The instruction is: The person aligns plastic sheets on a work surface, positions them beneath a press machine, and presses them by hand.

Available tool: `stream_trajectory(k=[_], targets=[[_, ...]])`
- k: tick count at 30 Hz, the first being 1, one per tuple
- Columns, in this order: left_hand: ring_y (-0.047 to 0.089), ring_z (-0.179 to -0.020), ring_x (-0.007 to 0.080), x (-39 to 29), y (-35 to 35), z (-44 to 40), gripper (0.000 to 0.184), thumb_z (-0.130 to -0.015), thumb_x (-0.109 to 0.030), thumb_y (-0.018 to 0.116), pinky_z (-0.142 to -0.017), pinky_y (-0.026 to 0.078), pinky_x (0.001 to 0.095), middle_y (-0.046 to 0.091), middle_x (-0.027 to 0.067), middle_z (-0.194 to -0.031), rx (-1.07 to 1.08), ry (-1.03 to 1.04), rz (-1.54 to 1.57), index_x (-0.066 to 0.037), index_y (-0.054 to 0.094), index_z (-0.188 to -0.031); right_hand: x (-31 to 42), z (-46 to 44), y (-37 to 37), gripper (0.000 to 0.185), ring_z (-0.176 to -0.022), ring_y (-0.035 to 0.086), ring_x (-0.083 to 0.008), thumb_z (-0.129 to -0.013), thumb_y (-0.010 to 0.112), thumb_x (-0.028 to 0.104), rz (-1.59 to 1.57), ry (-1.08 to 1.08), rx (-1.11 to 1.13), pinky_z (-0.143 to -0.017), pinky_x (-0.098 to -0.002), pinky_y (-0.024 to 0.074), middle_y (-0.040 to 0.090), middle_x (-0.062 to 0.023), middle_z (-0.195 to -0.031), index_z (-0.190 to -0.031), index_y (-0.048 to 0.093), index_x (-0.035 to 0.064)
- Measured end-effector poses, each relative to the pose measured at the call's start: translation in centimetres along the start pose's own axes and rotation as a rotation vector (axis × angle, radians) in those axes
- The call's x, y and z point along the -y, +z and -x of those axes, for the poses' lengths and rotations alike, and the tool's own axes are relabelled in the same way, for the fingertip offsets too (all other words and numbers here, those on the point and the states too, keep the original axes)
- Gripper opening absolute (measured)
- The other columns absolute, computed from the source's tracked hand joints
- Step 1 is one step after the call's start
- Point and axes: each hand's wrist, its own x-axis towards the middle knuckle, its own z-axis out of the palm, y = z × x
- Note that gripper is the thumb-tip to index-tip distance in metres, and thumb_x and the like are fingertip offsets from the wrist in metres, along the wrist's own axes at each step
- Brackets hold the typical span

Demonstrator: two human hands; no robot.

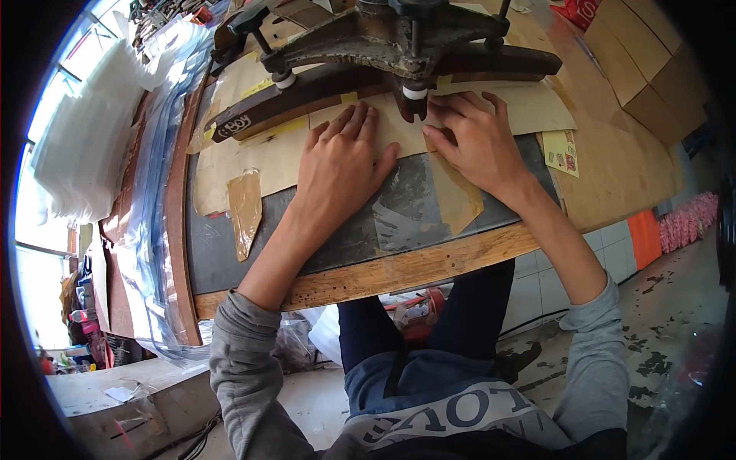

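My left hand [343, 153] lies flat on a sheet of tan card [268, 169], its fingers stretched toward a long dark metal bar [322, 86]. My right hand [479, 142] rests on the right part of the card, fingers spread and slightly bent, thumb near the forked tip of a heavy metal clamp frame [360, 47]. The frame stands over the bar, with white-tipped screws pointing down. Beneath the card is a dark grey board [399, 207] with strips of brown tape [245, 215] on it. Neither hand visibly grips anything.
The table has a wooden front edge [399, 268]. Clear plastic sheeting [153, 207] hangs along the left, beside a stack of translucent sheets [92, 130]. Cardboard boxes [636, 54] stand at the right. A yellow printed label [561, 152] lies near the right hand.
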Motion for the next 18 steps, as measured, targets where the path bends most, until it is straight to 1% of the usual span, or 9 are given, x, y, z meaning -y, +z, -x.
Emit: stream_trajectory(k=[1,4,7,10,16,18], targets=[[0.055,-0.118,0.0309,-0.02,0.03,-0.07,0.05,-0.09,-0.032,0.057,-0.098,0.042,0.0411,0.057,0.021,-0.127,-0.003,-0.004,-0.002,0.005,0.055,-0.123,-0.11,-0.02,0.05,0.03,-0.106,0.055,-0.021,-0.087,0.061,0.028,-0.001,0.005,-0.001,-0.099,-0.0531,0.0339,0.065,-0.0057,-0.104,-0.102,0.068,0.0031],[0.054,-0.12,0.0299,0.08,0.32,-0.07,0.053,-0.088,-0.036,0.057,-0.1,0.04,0.0484,0.057,0.0202,-0.128,0.002,-0.038,0.057,0.004,0.056,-0.122,-0.38,-0.06,0.23,0.03,-0.107,0.056,-0.0214,-0.087,0.06,0.028,-0.021,0.012,-0.003,-0.099,-0.0532,0.034,0.066,-0.0055,-0.105,-0.103,0.068,0.004],[0.053,-0.12,0.0301,0.18,0.48,-0.12,0.053,-0.088,-0.036,0.057,-0.1,0.039,0.0491,0.056,0.0196,-0.129,0.001,-0.04,0.049,0.003,0.056,-0.123,-0.58,-0.09,0.41,0.03,-0.107,0.055,-0.0214,-0.088,0.059,0.029,-0.026,0.013,-0.006,-0.098,-0.0533,0.0345,0.066,-0.0049,-0.106,-0.104,0.068,0.0046],[0.054,-0.119,0.0305,0.24,0.4,-0.29,0.05,-0.091,-0.034,0.055,-0.098,0.042,0.0417,0.056,0.0184,-0.13,-0.008,-0.025,-0.005,0.002,0.055,-0.125,-0.68,-0.16,0.45,0.029,-0.107,0.055,-0.0213,-0.089,0.058,0.027,-0.033,0.026,0.002,-0.098,-0.0533,0.0352,0.066,-0.0044,-0.107,-0.104,0.068,0.0051],[0.054,-0.119,0.0291,0.48,0.64,-0.45,0.047,-0.09,-0.033,0.056,-0.098,0.043,0.0404,0.056,0.0164,-0.131,-0.026,-0.033,0.011,0.0,0.056,-0.124,-0.87,-0.27,0.94,0.026,-0.107,0.056,-0.0213,-0.089,0.057,0.025,-0.008,0.018,-0.039,-0.097,-0.0529,0.036,0.066,-0.0038,-0.107,-0.104,0.067,0.0059],[0.057,-0.115,0.0293,0.58,0.84,-0.49,0.045,-0.09,-0.033,0.056,-0.097,0.044,0.0398,0.057,0.0156,-0.129,-0.043,-0.035,0.025,-0.002,0.058,-0.122,-0.82,-0.25,1.01,0.025,-0.106,0.056,-0.0212,-0.089,0.057,0.024,-0.001,0.019,-0.05,-0.096,-0.0529,0.036,0.066,-0.0037,-0.106,-0.102,0.068,0.0062]])
